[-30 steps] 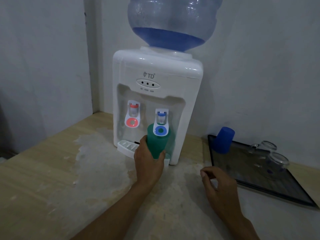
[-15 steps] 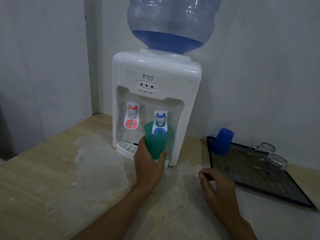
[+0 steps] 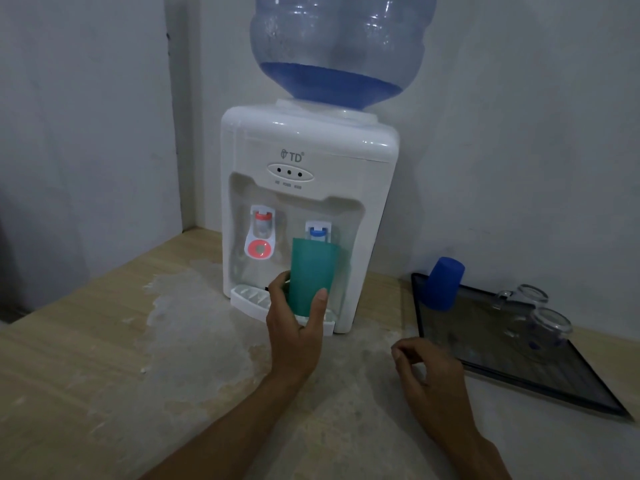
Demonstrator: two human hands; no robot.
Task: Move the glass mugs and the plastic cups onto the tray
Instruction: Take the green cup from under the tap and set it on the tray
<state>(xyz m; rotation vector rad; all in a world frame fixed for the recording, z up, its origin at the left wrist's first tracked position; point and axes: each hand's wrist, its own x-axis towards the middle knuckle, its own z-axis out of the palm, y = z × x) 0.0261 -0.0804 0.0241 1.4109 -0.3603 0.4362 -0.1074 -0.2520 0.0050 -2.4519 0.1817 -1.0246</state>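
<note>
Head view, items as seen. My left hand (image 3: 298,332): wrapped around the lower part of a translucent green plastic cup (image 3: 313,273), thumb on its right side, fingers on its left; cup upright, mouth up, held just in front of the blue-capped cold tap (image 3: 318,232) of a white countertop water dispenser (image 3: 308,188), above the dispenser's white drip grille (image 3: 251,295). Red-ringed hot tap (image 3: 260,237) to the left of the cup. Large clear blue water bottle (image 3: 341,46), inverted on top of the dispenser, partly filled. My right hand (image 3: 429,375): loosely curled, holding nothing, resting low over the pale wooden counter (image 3: 86,368) just beside the near left corner of a dark rectangular tray (image 3: 540,386). On the tray: one blue plastic cup (image 3: 444,284), upside down at the far left corner; two clear glass mugs (image 3: 540,315), side by side toward the far right. Worn whitish patch (image 3: 194,306) on the counter, in front of and left of the dispenser.
</note>
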